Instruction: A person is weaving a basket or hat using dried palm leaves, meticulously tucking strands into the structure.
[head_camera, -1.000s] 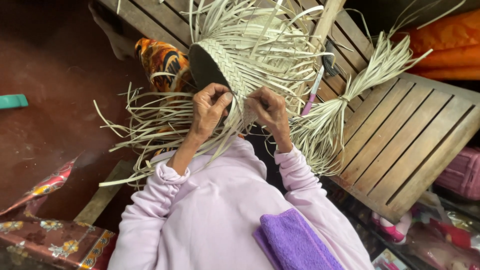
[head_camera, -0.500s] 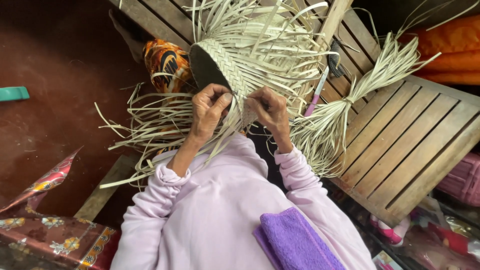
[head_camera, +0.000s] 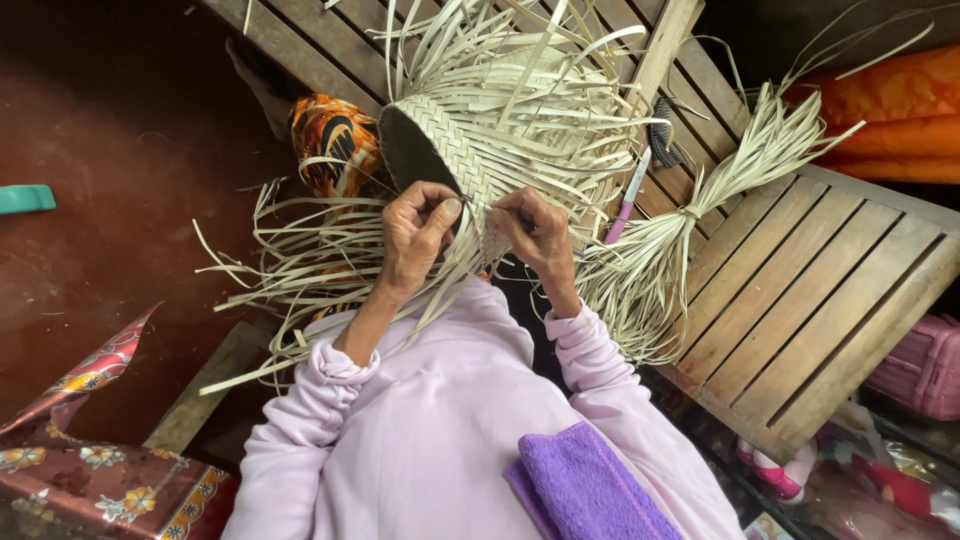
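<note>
Two hands on the weaving, same grip as half a second back, barely any change. Left hand (head_camera: 418, 232) is curled closed, thumb and fingertips pinching pale palm strips at the lower edge of the half-woven basket (head_camera: 455, 150). Right hand (head_camera: 535, 235) is also closed, pinching strips just beside the left, fingers nearly touching it. The basket sits directly above both hands, dark opening toward the left hand, unwoven strip ends fanning up and away from the fingers.

Differences from the earlier frames: the view has drifted slightly, the basket mouth sits a touch lower and closer to the left thumb; the left thumb looks pressed further onto the woven rim. Hands have not let go, wrists in the same spot.

Loose strips (head_camera: 290, 270) spread out to the left of the left hand, over the lap. Tied bundle of palm strips (head_camera: 690, 215) lies to the right of the right hand on the slatted wooden bench (head_camera: 820, 290). Pink-handled tool (head_camera: 630, 195) lies between the right hand and the bundle. Orange patterned cloth (head_camera: 335, 140) above-left of the left hand, behind the basket. Purple cloth (head_camera: 585, 490) lies below the right forearm on the lilac sleeves (head_camera: 420, 420). Teal object (head_camera: 25, 198) far left, well apart.
</note>
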